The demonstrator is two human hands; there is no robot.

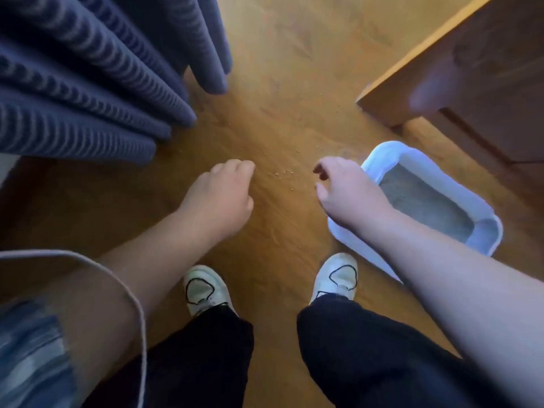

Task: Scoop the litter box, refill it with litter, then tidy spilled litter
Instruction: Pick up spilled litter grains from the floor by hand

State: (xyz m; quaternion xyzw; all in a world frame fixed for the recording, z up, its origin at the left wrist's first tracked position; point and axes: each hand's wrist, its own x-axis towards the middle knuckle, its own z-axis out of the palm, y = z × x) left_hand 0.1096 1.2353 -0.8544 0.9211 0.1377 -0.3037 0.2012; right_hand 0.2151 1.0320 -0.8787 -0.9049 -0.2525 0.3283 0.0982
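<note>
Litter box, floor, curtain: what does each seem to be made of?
Litter box: likely moulded plastic, pale, smooth, with a rounded rim and soft sheen. Floor: wood or wood-look laminate, going by the streaky grain; low gloss. Curtain: blue woven fabric, matte, with ribbed stripes and soft hanging folds.

Right forearm point(426, 260) hides part of the litter box point(453, 187)

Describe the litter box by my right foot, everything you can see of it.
The litter box is a shallow rectangular tray with rounded corners and a broad rim, pale bluish white, plastic by its look. It lies flat on the wooden floor, set at an angle to the view. Grey litter covers its bottom. The right forearm crosses over its near left part and hides it; contact cannot be told.
</note>
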